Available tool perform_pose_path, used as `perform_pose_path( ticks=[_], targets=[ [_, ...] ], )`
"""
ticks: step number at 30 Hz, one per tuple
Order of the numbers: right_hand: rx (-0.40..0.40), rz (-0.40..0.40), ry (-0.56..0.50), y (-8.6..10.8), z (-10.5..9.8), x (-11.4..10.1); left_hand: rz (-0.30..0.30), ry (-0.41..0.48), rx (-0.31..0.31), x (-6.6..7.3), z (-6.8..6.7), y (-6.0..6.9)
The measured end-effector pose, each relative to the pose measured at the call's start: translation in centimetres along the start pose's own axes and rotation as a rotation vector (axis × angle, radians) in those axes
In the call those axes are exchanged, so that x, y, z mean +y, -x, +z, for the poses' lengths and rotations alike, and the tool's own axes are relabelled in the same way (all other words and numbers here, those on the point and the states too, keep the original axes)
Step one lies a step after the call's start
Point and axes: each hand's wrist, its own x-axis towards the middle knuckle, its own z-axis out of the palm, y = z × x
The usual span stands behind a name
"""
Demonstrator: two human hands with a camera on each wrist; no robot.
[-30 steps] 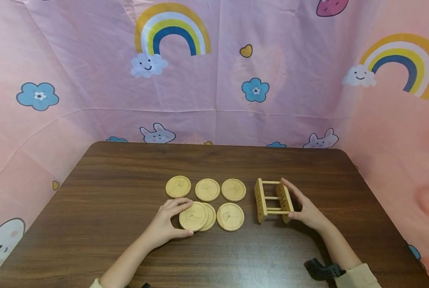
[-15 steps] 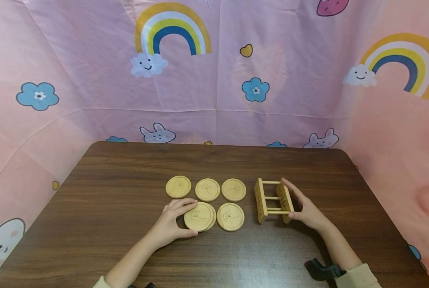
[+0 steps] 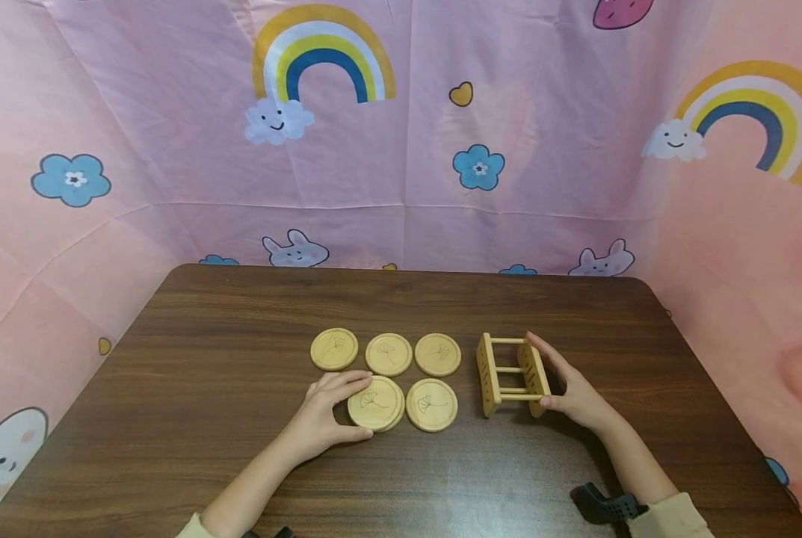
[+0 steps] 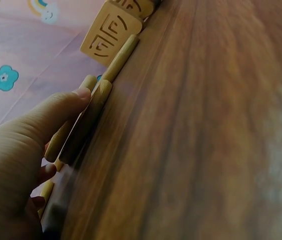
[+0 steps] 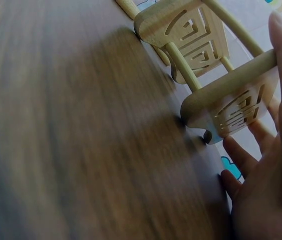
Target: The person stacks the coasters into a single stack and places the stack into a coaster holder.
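Note:
Thumb and fingers of my left hand [image 3: 315, 420] pinch the edges of a round wooden coaster [image 3: 375, 402] engraved with a ginkgo leaf. It lies over a second coaster [image 4: 88, 122], which it nearly covers; whether the two touch is hard to tell. Over to the right, a small wooden coaster rack [image 3: 486, 375] with slotted side panels and thin crossbars stands on the table. My right hand [image 3: 578, 397] holds the rack's right panel, thumb at the near end and a finger at the far end. In the right wrist view the other fingers are beside that panel [image 5: 240, 107].
Three coasters lie in a back row: left [image 3: 334, 349], middle [image 3: 389, 354] and right [image 3: 437, 354]. One more coaster [image 3: 431, 405] sits between the stacked pair and the rack. Behind the brown wooden table [image 3: 239, 314] hangs a patterned pink cloth [image 3: 407, 149].
My left hand has moved slightly right with its coaster, which now covers most of the one beneath. The right hand and the rack have stayed put.

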Motion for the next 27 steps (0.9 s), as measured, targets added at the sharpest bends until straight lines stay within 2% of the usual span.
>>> perform_pose_path(
  ticks=[18, 27],
  targets=[
    [0.008, -0.002, 0.019, -0.07, -0.01, 0.01, 0.039, -0.041, 0.002, -0.01, 0.19, -0.14],
    [0.007, 0.006, 0.020, 0.12, 0.13, -0.02, 0.033, -0.054, -0.033, -0.02, 0.13, 0.01]
  ],
)
